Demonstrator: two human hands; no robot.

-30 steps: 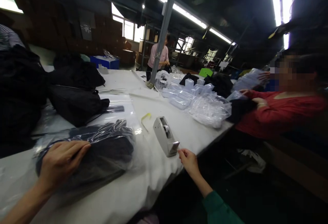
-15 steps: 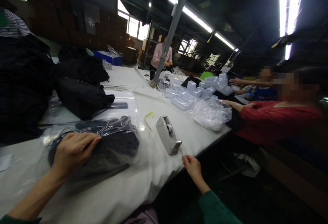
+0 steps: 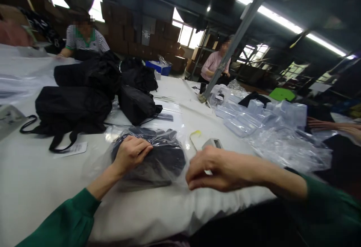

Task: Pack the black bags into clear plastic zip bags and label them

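A clear plastic bag (image 3: 166,160) with a dark, soft, folded item inside lies on the table's front part. My left hand (image 3: 131,153) is closed on the bag's upper film, toward its left side. At the bag's right end is my right hand (image 3: 208,168), somewhat blurred, its thumb and fingers bent together in a pinch. Whatever sits between those fingertips is too small to make out. Behind the right hand stands a pale grey tape dispenser (image 3: 213,142), mostly covered by it. A thin yellow-tipped strip (image 3: 194,134) lies just left of the dispenser.
Black drawstring bags (image 3: 73,107) are piled at the left, beside a white tag (image 3: 75,148). Clear plastic trays (image 3: 242,121) and crumpled film (image 3: 290,149) cover the right side, near a co-worker's hands (image 3: 332,124). A metal post (image 3: 239,32) rises from the table (image 3: 36,194). Two people are beyond.
My right hand has moved from beside the dispenser's front to the bag's right end. The left hand keeps its hold on the bag. The view has swung left.
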